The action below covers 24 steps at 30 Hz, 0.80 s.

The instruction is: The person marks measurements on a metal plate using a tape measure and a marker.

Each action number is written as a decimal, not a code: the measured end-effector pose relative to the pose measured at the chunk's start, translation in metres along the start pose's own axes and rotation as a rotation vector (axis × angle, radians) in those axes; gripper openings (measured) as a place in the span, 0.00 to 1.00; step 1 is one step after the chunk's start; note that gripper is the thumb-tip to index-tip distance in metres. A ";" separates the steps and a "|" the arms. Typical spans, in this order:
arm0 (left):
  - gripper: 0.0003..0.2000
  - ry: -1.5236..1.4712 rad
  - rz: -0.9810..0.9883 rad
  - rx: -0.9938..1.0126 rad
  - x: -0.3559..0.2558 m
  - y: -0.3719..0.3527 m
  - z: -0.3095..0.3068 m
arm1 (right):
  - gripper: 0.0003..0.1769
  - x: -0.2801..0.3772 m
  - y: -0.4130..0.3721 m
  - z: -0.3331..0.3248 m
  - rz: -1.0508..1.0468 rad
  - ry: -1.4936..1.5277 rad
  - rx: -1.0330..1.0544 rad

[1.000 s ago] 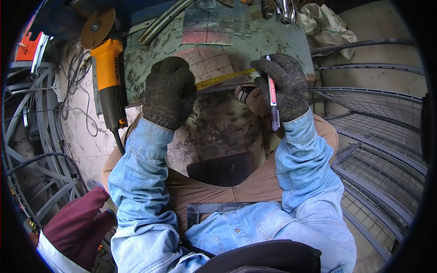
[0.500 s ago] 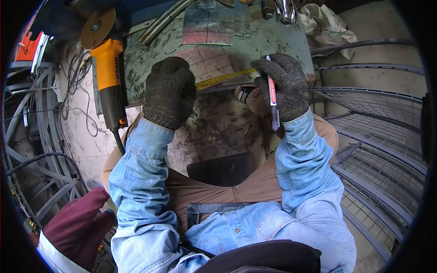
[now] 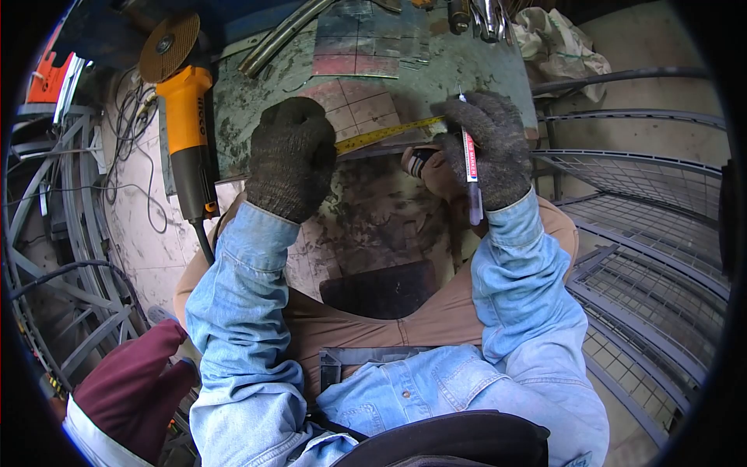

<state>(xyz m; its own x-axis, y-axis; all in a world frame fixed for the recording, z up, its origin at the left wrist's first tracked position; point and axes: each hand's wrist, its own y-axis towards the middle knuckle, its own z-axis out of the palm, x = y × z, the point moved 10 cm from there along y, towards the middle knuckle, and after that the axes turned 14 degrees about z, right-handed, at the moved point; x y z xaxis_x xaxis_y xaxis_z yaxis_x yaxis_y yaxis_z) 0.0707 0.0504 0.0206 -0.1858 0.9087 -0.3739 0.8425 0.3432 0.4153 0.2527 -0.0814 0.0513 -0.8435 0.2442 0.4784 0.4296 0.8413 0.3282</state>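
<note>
Both my hands wear dark knitted gloves. A yellow measuring tape (image 3: 389, 135) is stretched between them, across the near edge of a marked, gridded piece (image 3: 359, 101) on the workbench (image 3: 436, 86). My left hand (image 3: 290, 156) is closed round the tape's left end; what lies inside the fist is hidden. At the other end, my right hand (image 3: 499, 148) has its fingertips at the tape and pinches a white and red marker (image 3: 470, 159), which slants across the glove with its purplish end downward.
An orange and black angle grinder (image 3: 187, 117) lies left on the bench, its cord running down. Behind the hands are a shiny metal tube (image 3: 284, 37) and a gridded sheet (image 3: 358, 39). Metal mesh racks (image 3: 646, 187) stand right. A person's maroon sleeve (image 3: 132, 389) shows lower left.
My right hand and the marker have shifted very slightly right, the marker tilting a little. My left hand and the tape stay almost in place.
</note>
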 end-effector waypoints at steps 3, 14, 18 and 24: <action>0.07 0.004 -0.005 -0.005 -0.001 0.000 -0.001 | 0.22 0.017 -0.002 -0.018 -0.039 0.060 -0.077; 0.08 -0.006 0.012 -0.013 -0.001 0.000 -0.002 | 0.16 0.025 -0.023 0.067 0.244 0.915 0.135; 0.09 -0.007 0.030 -0.031 0.000 -0.001 -0.001 | 0.12 0.024 -0.024 0.064 0.177 0.677 0.044; 0.10 0.019 0.026 -0.016 -0.002 0.000 -0.001 | 0.11 0.025 -0.026 0.065 0.132 0.758 0.147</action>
<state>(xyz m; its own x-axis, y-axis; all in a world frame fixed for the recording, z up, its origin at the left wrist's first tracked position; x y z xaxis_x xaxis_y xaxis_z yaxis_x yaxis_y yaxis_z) 0.0708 0.0491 0.0227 -0.1739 0.9215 -0.3472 0.8390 0.3232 0.4377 0.1993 -0.0658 0.0013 -0.3157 -0.0051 0.9488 0.4190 0.8965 0.1442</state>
